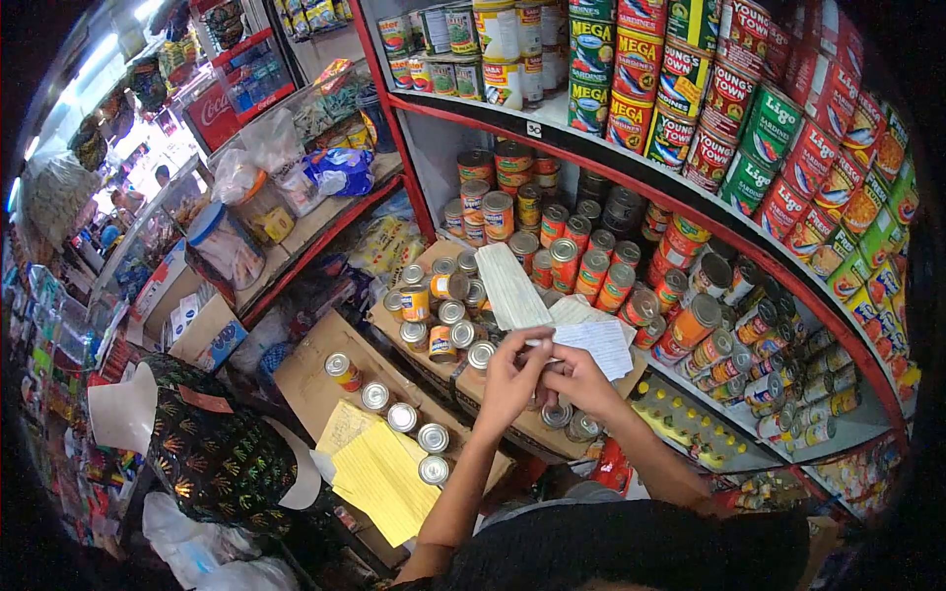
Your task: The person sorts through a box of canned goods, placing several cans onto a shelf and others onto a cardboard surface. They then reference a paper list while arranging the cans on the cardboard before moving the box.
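My left hand and my right hand meet over the cardboard box beside the shelf. The fingers of both are bent and pressed together around something small that I cannot make out. Just beyond them lies a long lined paper strip, its lower end by my left fingertips. White written sheets lie behind my right hand. Small cans stand on the box left of my hands, and a can stands under my right hand.
Yellow lined paper and several cans rest on another box at the left. Shelves with a red edge hold stacked cans. A person in a patterned shirt is at the lower left. Bottles stand low at right.
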Motion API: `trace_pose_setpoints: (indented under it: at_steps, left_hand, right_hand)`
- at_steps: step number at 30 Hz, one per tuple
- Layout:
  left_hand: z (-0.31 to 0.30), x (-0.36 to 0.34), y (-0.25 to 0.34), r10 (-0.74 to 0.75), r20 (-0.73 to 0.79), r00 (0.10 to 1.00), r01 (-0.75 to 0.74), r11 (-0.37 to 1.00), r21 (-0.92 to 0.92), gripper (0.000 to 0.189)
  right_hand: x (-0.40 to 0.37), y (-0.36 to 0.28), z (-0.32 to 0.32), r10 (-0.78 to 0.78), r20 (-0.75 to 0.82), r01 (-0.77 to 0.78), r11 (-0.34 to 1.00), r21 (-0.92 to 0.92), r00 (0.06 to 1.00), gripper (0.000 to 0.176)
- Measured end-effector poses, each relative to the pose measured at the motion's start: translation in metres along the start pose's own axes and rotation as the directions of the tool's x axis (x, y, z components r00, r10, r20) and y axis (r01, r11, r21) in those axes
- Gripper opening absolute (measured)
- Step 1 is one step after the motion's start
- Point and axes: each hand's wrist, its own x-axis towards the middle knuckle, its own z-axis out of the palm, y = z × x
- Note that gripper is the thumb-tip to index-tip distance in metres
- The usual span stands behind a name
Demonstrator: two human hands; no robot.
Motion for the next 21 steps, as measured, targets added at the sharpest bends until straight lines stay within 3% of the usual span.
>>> trace_pose_setpoints:
  at_steps: [1, 3, 4, 6, 8, 10, 12, 13, 15, 16, 18, 21]
  left_hand:
    - [0.004, 0.011, -0.005, 0.268, -0.045, 0.962, -0.252, 0.940, 0.229, 0.021]
    - [0.002, 0.041, 0.011, 0.307, -0.151, 0.940, -0.241, 0.906, 0.347, 0.020]
    - [0.001, 0.067, 0.020, 0.492, -0.178, 0.852, -0.377, 0.813, 0.443, 0.020]
    - [0.001, 0.118, 0.062, 0.589, -0.209, 0.781, -0.478, 0.778, 0.408, 0.026]
    - [-0.003, 0.177, 0.097, 0.797, -0.228, 0.559, -0.587, 0.574, 0.570, 0.033]
    - [-0.006, 0.234, 0.128, 0.878, -0.270, 0.396, -0.566, 0.465, 0.681, 0.042]
    - [-0.010, 0.284, 0.163, 0.966, -0.230, 0.114, -0.525, 0.255, 0.812, 0.045]
    - [-0.011, 0.297, 0.180, 0.970, -0.225, 0.096, -0.536, 0.241, 0.809, 0.045]
    - [-0.007, 0.312, 0.205, 0.939, -0.237, 0.248, -0.587, 0.340, 0.735, 0.068]
    - [-0.005, 0.320, 0.208, 0.939, -0.228, 0.258, -0.594, 0.341, 0.729, 0.068]
    - [-0.004, 0.333, 0.206, 0.928, -0.204, 0.312, -0.477, 0.339, 0.811, 0.081]
    - [-0.007, 0.350, 0.196, 0.915, -0.175, 0.364, -0.455, 0.339, 0.823, 0.082]
  right_hand:
    - [-0.002, -0.005, -0.004, 0.005, 0.012, -0.005, 1.000, -0.007, 1.000, 0.021]
    - [-0.010, -0.011, -0.014, -0.003, 0.019, 0.004, 1.000, -0.016, 1.000, 0.019]
    - [-0.015, -0.016, -0.019, 0.018, 0.018, -0.018, 1.000, -0.025, 1.000, 0.019]
    - [-0.024, -0.027, -0.027, -0.061, 0.010, 0.061, 0.998, -0.033, 0.998, 0.017]
    - [-0.027, -0.036, -0.037, -0.069, 0.007, 0.070, 0.995, -0.065, 0.998, 0.016]
    - [-0.022, -0.039, -0.043, -0.130, -0.049, 0.125, 0.986, -0.107, 0.990, 0.016]
    - [-0.014, -0.045, -0.041, -0.206, -0.077, 0.196, 0.972, -0.128, 0.975, 0.016]
    - [-0.008, -0.049, -0.040, -0.216, -0.087, 0.204, 0.971, -0.126, 0.972, 0.015]
    - [0.002, -0.052, -0.034, -0.238, -0.109, 0.225, 0.967, -0.121, 0.965, 0.015]
    - [0.007, -0.053, -0.030, -0.236, -0.123, 0.223, 0.968, -0.112, 0.964, 0.015]
    - [0.017, -0.054, -0.021, -0.274, -0.100, 0.258, 0.954, -0.151, 0.956, 0.016]
    - [0.029, -0.053, -0.011, -0.266, -0.099, 0.248, 0.955, -0.161, 0.959, 0.016]
